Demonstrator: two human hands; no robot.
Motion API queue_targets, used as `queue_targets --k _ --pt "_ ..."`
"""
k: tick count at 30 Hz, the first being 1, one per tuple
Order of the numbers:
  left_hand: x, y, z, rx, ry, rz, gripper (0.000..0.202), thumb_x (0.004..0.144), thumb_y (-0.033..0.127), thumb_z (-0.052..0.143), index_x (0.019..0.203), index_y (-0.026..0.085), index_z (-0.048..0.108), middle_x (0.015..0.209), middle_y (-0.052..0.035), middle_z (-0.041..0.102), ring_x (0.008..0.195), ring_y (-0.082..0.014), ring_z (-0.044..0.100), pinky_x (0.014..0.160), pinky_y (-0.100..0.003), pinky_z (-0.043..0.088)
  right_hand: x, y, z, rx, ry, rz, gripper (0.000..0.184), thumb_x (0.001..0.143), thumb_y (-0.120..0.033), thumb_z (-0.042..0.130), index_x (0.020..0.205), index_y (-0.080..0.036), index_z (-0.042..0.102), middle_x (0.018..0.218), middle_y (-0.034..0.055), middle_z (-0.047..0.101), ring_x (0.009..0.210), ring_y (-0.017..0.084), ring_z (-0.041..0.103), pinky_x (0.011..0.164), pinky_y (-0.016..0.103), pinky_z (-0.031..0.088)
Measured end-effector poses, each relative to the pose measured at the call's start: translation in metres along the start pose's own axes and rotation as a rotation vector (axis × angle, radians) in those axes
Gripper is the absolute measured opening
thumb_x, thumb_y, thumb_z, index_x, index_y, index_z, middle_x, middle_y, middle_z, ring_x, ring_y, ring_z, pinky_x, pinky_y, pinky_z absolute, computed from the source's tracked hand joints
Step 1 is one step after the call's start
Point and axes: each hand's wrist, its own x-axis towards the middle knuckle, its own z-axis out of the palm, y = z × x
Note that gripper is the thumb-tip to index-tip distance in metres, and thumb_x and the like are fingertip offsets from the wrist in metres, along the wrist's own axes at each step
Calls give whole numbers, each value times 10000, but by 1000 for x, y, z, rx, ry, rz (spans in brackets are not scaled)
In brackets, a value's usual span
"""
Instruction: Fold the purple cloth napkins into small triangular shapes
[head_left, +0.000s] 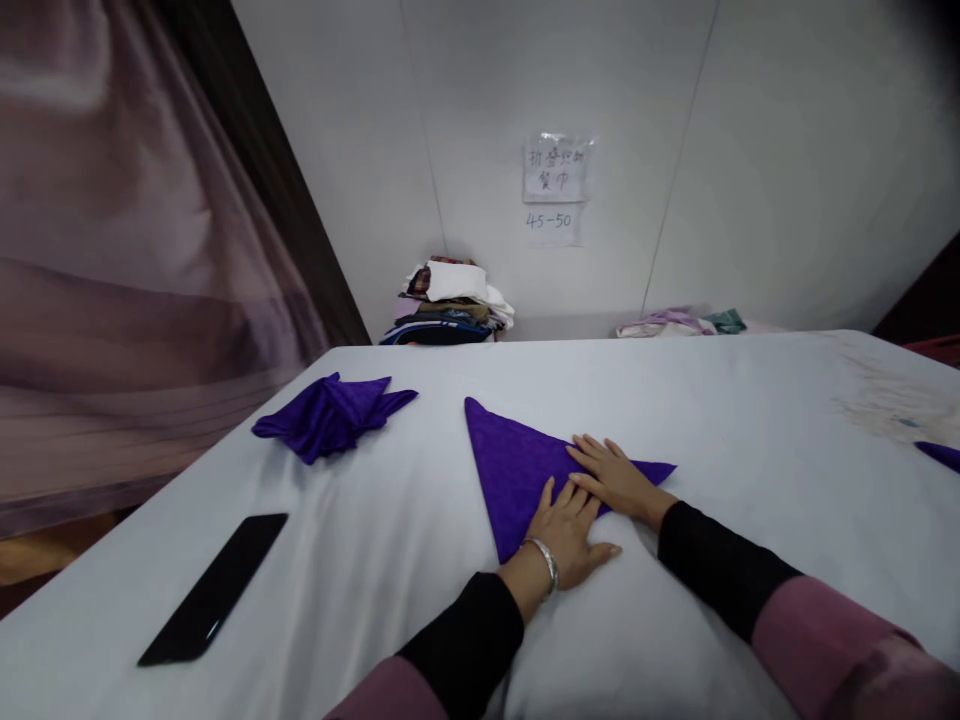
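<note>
A purple cloth napkin [506,465], folded into a triangle, lies flat on the white-covered table [390,600]. One corner points to the far left and another to the right. My left hand [566,535], with a silver bangle at the wrist, rests on the near part of the napkin with its fingers stretched out. Palm down, my right hand [615,475] lies across the right half, its fingers spread. The fingertips of the two hands are close together. Part of the napkin's near edge is hidden beneath the hands.
A gathered purple cloth [330,415] lies at the left, with a black flat phone-like slab [217,585] nearer to me. Folded clothes [450,300] are piled behind the table; more fabric [667,322] lies farther right. A purple tip [939,456] shows at the right edge. A curtain [135,250] hangs left.
</note>
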Motion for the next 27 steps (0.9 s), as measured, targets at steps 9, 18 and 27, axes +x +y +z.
queue_targets --k 9,18,27 --pt "-2 0 -1 7 -5 1 742 839 668 212 1413 198 244 1493 -82 226 1378 -255 96 1100 -529 40 -3 41 -4 -14 -19 -145 563 911 -554 265 1394 -270 321 1472 31 262 1360 203 183 1095 439 152" --pt "-1 -3 2 20 21 4 735 840 667 218 1401 196 273 1495 -79 217 1381 -232 92 1101 -520 58 -21 107 -22 261 241 253 564 867 -559 344 1269 -203 519 1375 87 435 1298 264 336 1073 482 210" --pt "8 -11 6 112 1 9 661 877 590 253 1403 189 276 1491 -69 228 1376 -246 125 1099 -524 101 -79 108 -36 392 464 434 445 865 -458 400 1161 -194 602 1217 67 595 1125 220 543 968 382 421"
